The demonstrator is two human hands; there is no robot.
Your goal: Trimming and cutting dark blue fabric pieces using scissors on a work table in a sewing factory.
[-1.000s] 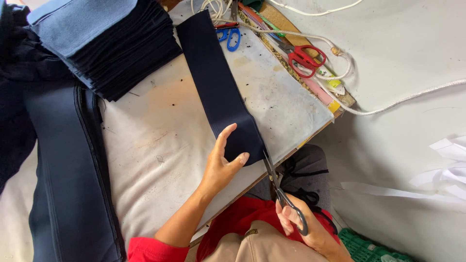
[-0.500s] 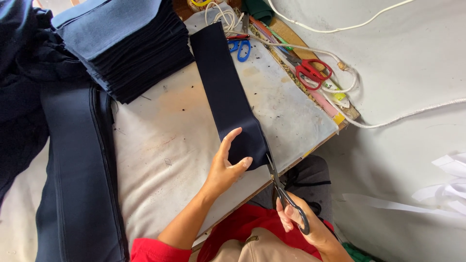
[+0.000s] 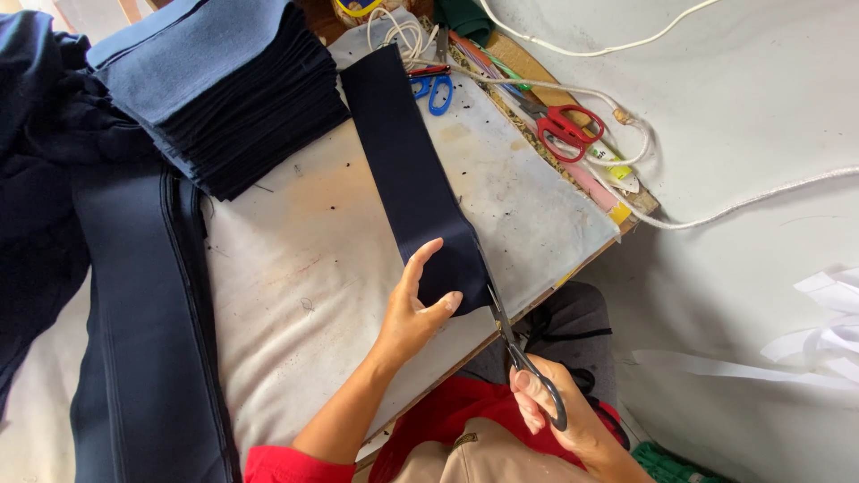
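Observation:
A long dark navy fabric strip (image 3: 407, 170) lies across the white padded table (image 3: 295, 286). My left hand (image 3: 416, 309) presses flat on the strip's near end, thumb and fingers spread over it. My right hand (image 3: 559, 416) grips black-handled scissors (image 3: 519, 353) at the table's front edge. Their blades point up at the near right corner of the strip, touching its edge.
A tall stack of dark blue cut fabric pieces (image 3: 224, 89) sits at the back left. Folded navy cloth (image 3: 134, 313) runs down the left side. Red scissors (image 3: 564, 130), blue scissors (image 3: 434, 89) and white cord (image 3: 626, 134) lie along the back right edge.
The view has shifted slightly. My left hand stays on the strip's end and the scissors stay at its corner, with the blades a little further into the edge.

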